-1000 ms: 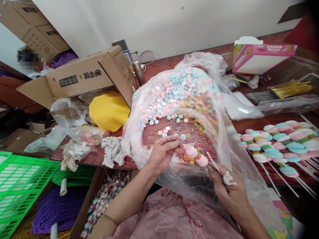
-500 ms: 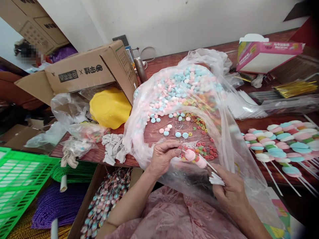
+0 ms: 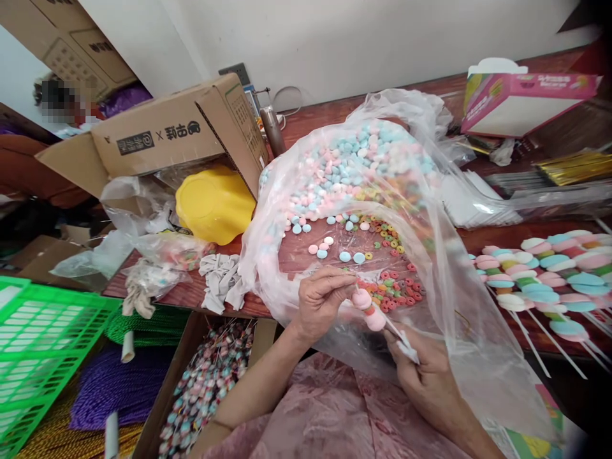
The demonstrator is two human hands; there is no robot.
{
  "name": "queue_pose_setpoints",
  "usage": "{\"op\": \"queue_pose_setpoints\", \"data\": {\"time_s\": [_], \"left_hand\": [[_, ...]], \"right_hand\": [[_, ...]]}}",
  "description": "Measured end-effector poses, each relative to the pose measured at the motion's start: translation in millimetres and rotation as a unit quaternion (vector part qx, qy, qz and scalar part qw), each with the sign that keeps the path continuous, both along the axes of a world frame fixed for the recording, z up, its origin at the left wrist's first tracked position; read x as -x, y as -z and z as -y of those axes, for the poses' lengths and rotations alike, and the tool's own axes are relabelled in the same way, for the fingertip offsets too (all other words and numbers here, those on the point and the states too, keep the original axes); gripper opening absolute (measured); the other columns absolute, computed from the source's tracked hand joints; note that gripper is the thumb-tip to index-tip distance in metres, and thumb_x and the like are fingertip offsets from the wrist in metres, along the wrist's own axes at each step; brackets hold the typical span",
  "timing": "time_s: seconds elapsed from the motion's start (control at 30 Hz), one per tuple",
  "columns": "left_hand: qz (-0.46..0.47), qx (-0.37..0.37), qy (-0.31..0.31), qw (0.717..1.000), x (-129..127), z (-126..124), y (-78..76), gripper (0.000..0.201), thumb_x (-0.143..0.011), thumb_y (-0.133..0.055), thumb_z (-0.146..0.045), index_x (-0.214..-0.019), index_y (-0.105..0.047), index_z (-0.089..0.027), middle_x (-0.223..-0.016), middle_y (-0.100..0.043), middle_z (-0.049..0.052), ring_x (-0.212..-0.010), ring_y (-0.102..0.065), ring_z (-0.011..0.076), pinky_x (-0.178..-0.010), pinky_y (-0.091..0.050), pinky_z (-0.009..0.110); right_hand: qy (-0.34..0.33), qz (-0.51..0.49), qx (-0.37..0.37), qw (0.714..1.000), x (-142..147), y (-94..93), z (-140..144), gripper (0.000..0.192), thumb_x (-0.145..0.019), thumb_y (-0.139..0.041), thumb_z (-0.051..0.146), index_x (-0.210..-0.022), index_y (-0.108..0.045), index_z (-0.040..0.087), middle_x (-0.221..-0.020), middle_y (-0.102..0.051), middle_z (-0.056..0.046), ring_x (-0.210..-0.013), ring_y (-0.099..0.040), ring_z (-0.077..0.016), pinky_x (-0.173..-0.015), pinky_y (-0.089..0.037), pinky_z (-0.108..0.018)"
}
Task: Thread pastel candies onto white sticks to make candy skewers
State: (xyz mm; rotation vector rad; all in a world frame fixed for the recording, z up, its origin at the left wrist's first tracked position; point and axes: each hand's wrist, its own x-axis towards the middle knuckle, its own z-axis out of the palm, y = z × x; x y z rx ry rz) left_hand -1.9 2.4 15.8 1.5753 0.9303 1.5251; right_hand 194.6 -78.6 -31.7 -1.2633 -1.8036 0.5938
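My right hand (image 3: 423,376) is closed around the white stick of a candy skewer (image 3: 369,308). Pink marshmallow-like pieces are threaded on it with an orange-red ring between them. A white bundle (image 3: 407,349), perhaps more sticks, sticks out of the same grip. At the skewer's upper tip, my left hand (image 3: 324,305) pinches with thumb and fingers; what lies between them is hidden. Just beyond the hands lie loose red and green candy rings (image 3: 399,287) on clear plastic. Behind these, a large plastic bag (image 3: 261,255) holds pink, blue and white candy pieces (image 3: 354,153).
Finished-looking candy skewers (image 3: 540,280) lie piled at right. A cardboard box (image 3: 162,140) and yellow tub (image 3: 215,204) stand left. Below are a green basket (image 3: 48,357) and a box of candy sticks (image 3: 210,382). A pink carton (image 3: 530,95) stands back right. Another person sits far left.
The skewer and my right hand have shifted left and slightly down, and the skewer points more upward. My left fingers have moved slightly right, to its tip. The view has turned slightly.
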Motion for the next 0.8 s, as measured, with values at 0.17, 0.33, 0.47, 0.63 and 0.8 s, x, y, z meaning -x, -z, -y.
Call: {"op": "queue_pose_setpoints", "data": {"time_s": [0.17,0.33,0.47,0.63,0.8], "left_hand": [[0.01,0.073,-0.014,0.997,1,-3,14.2,0.013,-0.087,-0.073,-0.028,-0.096,-0.081,-0.025,-0.09,-0.077,0.005,-0.078,-0.07,0.0159,-0.073,-0.057,0.029],[-0.194,0.062,-0.012,0.979,15,-11,21.5,0.016,-0.084,-0.067,-0.015,-0.087,-0.081,-0.022,-0.087,-0.079,0.007,-0.084,-0.071,0.0206,-0.081,-0.056,0.036],[-0.231,0.044,0.0,0.972,17,-6,13.3,0.021,-0.088,-0.063,-0.013,-0.1,-0.079,-0.02,-0.091,-0.078,0.009,-0.084,-0.071,0.0203,-0.079,-0.056,0.034],[-0.287,0.022,0.083,0.954,7,7,9.8,0.025,-0.094,-0.055,-0.017,-0.104,-0.078,-0.02,-0.095,-0.076,0.011,-0.089,-0.07,0.0211,-0.083,-0.055,0.035],[-0.303,0.098,0.009,0.948,18,4,22.9,0.026,-0.088,-0.059,-0.014,-0.104,-0.078,-0.02,-0.094,-0.077,0.009,-0.087,-0.07,0.022,-0.084,-0.056,0.039]], "right_hand": [[0.053,-0.034,0.022,0.998,-6,4.6,-7,0.028,-0.086,-0.05,0.017,-0.102,-0.074,0.021,-0.071,-0.072,-0.001,-0.056,-0.064,-0.0165,-0.054,-0.052,-0.025],[0.069,0.059,-0.016,0.996,-32,2.7,-15,0.04,-0.076,-0.047,0.014,-0.104,-0.074,0.023,-0.084,-0.078,-0.004,-0.065,-0.071,-0.0206,-0.062,-0.057,-0.03],[0.066,0.082,-0.04,0.994,-42,2.0,-16,0.045,-0.074,-0.046,0.012,-0.108,-0.072,0.024,-0.085,-0.079,-0.003,-0.067,-0.072,-0.0212,-0.062,-0.057,-0.031],[0.031,0.071,-0.033,0.996,-34,-0.2,-17,0.045,-0.072,-0.043,0.011,-0.103,-0.074,0.021,-0.089,-0.079,-0.004,-0.064,-0.072,-0.0194,-0.059,-0.056,-0.028],[0.014,0.048,0.005,0.999,-44,-1.6,-17,0.04,-0.077,-0.046,0.013,-0.104,-0.075,0.022,-0.074,-0.075,0.0,-0.052,-0.065,-0.0164,-0.049,-0.051,-0.024]]}}
